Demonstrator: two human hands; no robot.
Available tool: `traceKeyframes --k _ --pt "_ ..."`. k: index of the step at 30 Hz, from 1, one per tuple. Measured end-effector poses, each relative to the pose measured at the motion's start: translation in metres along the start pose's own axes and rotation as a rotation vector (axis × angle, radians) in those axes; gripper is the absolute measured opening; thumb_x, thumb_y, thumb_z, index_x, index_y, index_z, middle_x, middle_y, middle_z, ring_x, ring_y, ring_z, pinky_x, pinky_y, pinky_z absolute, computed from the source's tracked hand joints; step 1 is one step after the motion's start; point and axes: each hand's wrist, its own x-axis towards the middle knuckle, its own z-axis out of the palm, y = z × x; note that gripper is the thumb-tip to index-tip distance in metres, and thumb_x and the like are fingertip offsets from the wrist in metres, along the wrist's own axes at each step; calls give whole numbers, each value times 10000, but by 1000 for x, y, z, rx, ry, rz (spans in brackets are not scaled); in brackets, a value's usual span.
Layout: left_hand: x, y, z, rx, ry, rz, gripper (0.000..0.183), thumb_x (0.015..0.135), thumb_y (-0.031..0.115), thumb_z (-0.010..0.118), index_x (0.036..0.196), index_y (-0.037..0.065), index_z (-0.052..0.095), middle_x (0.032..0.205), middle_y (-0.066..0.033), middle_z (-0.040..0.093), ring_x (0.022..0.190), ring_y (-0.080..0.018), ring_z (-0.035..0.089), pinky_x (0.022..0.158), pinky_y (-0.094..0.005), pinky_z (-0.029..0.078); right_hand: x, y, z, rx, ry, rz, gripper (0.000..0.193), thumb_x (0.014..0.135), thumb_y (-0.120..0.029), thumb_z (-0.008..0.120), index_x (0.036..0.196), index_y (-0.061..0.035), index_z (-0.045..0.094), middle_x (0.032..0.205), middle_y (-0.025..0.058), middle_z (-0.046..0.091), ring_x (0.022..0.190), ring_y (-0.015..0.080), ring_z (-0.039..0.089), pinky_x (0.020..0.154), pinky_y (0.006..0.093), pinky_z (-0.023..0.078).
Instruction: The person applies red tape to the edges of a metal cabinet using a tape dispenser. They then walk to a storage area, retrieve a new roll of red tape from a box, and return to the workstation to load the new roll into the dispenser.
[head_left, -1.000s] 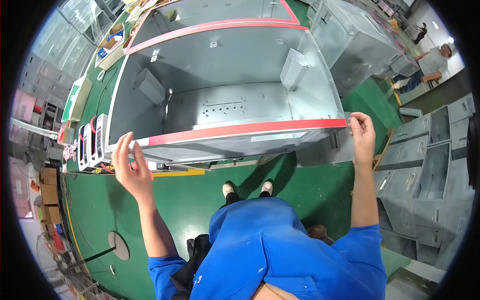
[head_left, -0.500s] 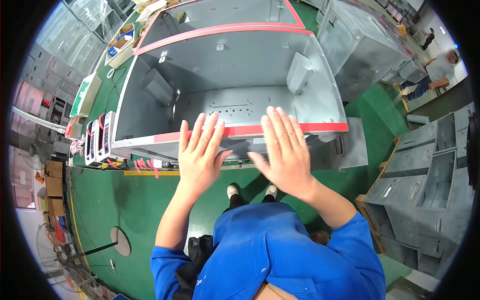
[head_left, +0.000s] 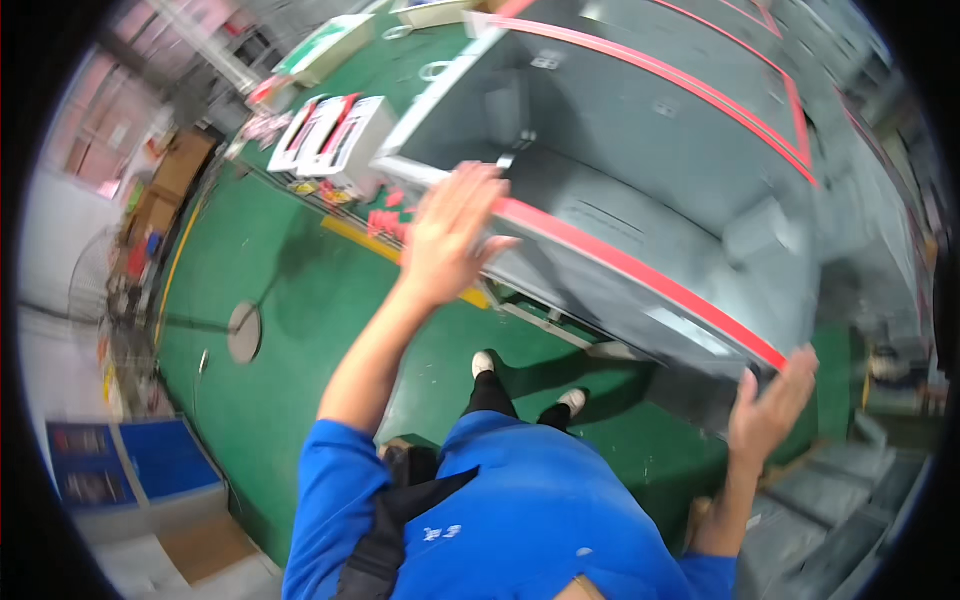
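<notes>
In front of me stands a grey metal cabinet shell (head_left: 640, 225), open at the top, its rim lined with red tape (head_left: 640, 275). My left hand (head_left: 452, 238) is at the left part of the near rim, fingers stretched out, thumb apart, holding nothing. My right hand (head_left: 772, 410) is at the near right corner of the rim, also with fingers extended and thumb apart. Blur keeps me from telling whether either palm touches the metal. Inside the shell, slots mark the floor and a box-shaped bracket (head_left: 758, 232) sits by the right wall.
White boxy devices (head_left: 330, 140) stand on the green bench left of the shell, near a pale tray (head_left: 325, 50). Red tape strips (head_left: 385, 225) hang from the bench edge. A fan's round base (head_left: 245, 332) is on the green floor. Grey metal cabinets (head_left: 850, 500) stand at lower right.
The view has swung, so the shell now appears tilted. My hands, earlier close together over the middle of the near rim, have spread apart, the right one to the right corner.
</notes>
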Motion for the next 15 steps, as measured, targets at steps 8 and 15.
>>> traceKeyframes --k 8,15 --pt "-20 -18 8 -159 200 36 733 639 309 722 1275 71 447 1380 -147 358 1284 -362 317 1039 -465 286 43 -151 13 120 2 -191 626 853 -264 566 1348 18 307 1389 176 336 1290 330 313 1050 456 258" --pt "-172 -121 -21 -350 -40 -193 674 692 196 719 1285 77 423 1350 -224 352 1236 -395 371 1010 -448 347 100 -343 41 185 148 -369 584 823 -221 618 1304 14 386 1334 158 418 1237 307 397 1029 421 319"
